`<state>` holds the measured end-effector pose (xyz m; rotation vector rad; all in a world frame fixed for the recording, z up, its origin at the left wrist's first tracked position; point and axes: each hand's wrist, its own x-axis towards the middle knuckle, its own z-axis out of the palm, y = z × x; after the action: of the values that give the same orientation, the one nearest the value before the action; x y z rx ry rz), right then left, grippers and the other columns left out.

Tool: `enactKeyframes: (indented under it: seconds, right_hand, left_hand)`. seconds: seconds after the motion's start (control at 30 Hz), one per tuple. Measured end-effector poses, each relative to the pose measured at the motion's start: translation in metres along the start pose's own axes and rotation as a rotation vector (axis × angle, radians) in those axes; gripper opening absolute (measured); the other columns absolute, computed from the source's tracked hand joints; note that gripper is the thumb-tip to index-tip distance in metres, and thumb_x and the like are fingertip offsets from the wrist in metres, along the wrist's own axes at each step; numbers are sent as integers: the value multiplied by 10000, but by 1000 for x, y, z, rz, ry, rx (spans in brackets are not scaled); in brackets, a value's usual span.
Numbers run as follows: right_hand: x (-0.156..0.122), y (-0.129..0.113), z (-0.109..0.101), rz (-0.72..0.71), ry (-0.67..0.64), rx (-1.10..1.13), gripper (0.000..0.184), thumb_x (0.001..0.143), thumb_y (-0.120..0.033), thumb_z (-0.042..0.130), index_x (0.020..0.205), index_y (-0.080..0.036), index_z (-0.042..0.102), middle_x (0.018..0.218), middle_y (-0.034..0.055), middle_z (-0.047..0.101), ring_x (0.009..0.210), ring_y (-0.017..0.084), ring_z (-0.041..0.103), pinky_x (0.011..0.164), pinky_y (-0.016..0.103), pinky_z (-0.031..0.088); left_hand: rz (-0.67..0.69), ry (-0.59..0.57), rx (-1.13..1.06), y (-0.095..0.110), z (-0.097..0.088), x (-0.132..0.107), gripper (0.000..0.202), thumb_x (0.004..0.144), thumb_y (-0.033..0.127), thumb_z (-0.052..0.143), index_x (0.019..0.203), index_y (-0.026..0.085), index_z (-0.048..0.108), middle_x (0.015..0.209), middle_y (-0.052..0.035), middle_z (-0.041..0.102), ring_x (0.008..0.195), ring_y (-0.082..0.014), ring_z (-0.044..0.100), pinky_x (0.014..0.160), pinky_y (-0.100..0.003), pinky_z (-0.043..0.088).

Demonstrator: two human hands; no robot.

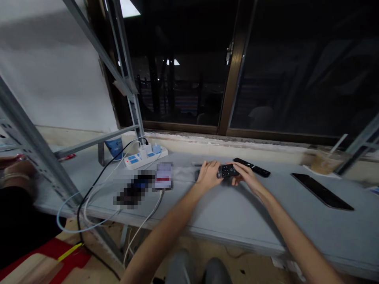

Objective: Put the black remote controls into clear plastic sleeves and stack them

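A black remote control with rows of small buttons lies sideways between my hands, low over the grey table. My left hand is closed over its left part and hides much of it. My right hand grips the right end, thumb along the top edge and fingers curled beneath. What looks like clear plastic film shows faintly to the left of my left hand. Just behind my right hand, a second black remote control lies slanted on the table.
At the right are a dark flat tablet and an iced drink cup with a straw. Leftward lie a phone, a blurred-out device, a power strip with cables, and a blue cup. Metal posts frame the table; another person's arm is far left.
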<state>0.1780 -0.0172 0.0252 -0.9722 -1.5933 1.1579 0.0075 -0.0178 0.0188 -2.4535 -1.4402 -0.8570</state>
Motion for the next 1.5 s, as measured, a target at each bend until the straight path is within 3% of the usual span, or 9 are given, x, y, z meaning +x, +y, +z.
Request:
enactKeyframes:
  seconds: [0.2, 0.43, 0.57, 0.7, 0.9, 1.03, 1.1, 1.3, 1.5]
  right_hand:
    - [3, 9, 0, 23, -77, -64, 526, 718, -491, 605, 1106, -136, 618, 600, 31, 609, 460, 117, 553, 423, 227, 428]
    - [4, 18, 2, -38, -87, -51, 481, 721, -428, 639, 1148, -225, 544, 1102, 95, 597, 539, 85, 577, 427, 209, 432]
    - [2, 19, 5, 105, -142, -13, 558, 777, -484, 558, 1262, -222, 469, 852, 80, 665, 514, 129, 609, 409, 215, 426]
    - [5, 20, 6, 113, -109, 31, 549, 757, -506, 573, 1192, -171, 558, 670, 62, 657, 463, 139, 594, 402, 219, 416]
    - [12, 19, -7, 52, 148, 159, 509, 680, -546, 631, 998, -149, 649, 619, 31, 636, 388, 98, 523, 368, 207, 356]
    - [14, 20, -17, 101, 312, 255, 425, 654, -593, 622, 726, -175, 615, 549, -3, 576, 400, 98, 508, 361, 205, 334]
    - [15, 21, -19, 119, 291, 266, 409, 655, -596, 617, 690, -189, 584, 572, 0, 585, 454, 113, 544, 378, 203, 346]
    - [14, 25, -20, 101, 176, 171, 429, 607, -452, 709, 952, -210, 629, 663, 0, 635, 466, 100, 537, 383, 188, 339]
    - [10, 26, -15, 81, 55, -4, 381, 598, -360, 717, 928, -177, 668, 669, -1, 632, 433, 64, 466, 397, 190, 379]
  left_hand:
    - [53, -17, 32, -3, 2, 0, 156, 787, 259, 538, 920, 186, 507, 985, -55, 596, 948, -214, 544, 820, -333, 311]
    - [99, -66, 62, -1, 4, -1, 241, 800, 264, 551, 1013, 176, 481, 1065, -66, 565, 1005, -216, 517, 832, -330, 307]
    - [109, -64, 77, -3, 7, 0, 268, 811, 279, 550, 1045, 180, 465, 1080, -69, 553, 1026, -219, 505, 853, -333, 304]
    - [96, -75, 50, -6, 7, 1, 280, 813, 301, 553, 1054, 192, 461, 1101, -66, 545, 1056, -221, 485, 871, -335, 298]
    - [-9, -1, -23, -16, 6, 4, 417, 785, 330, 581, 1147, 196, 425, 1131, -56, 542, 1077, -221, 462, 878, -326, 286]
    - [-97, 7, -7, -26, 11, 4, 371, 779, 353, 601, 1099, 211, 477, 1083, -41, 568, 1035, -219, 495, 864, -330, 285]
    - [-107, -10, -6, -30, 14, 4, 363, 790, 397, 590, 1093, 222, 495, 1057, -33, 578, 1008, -209, 514, 857, -323, 288]
    - [-81, -44, 24, -30, 12, 2, 423, 780, 523, 552, 1076, 221, 544, 1028, -40, 579, 987, -210, 534, 868, -333, 287]
    - [92, -107, 25, -16, 3, 0, 457, 743, 483, 621, 1106, 213, 553, 1035, -59, 590, 1004, -219, 540, 864, -322, 305]
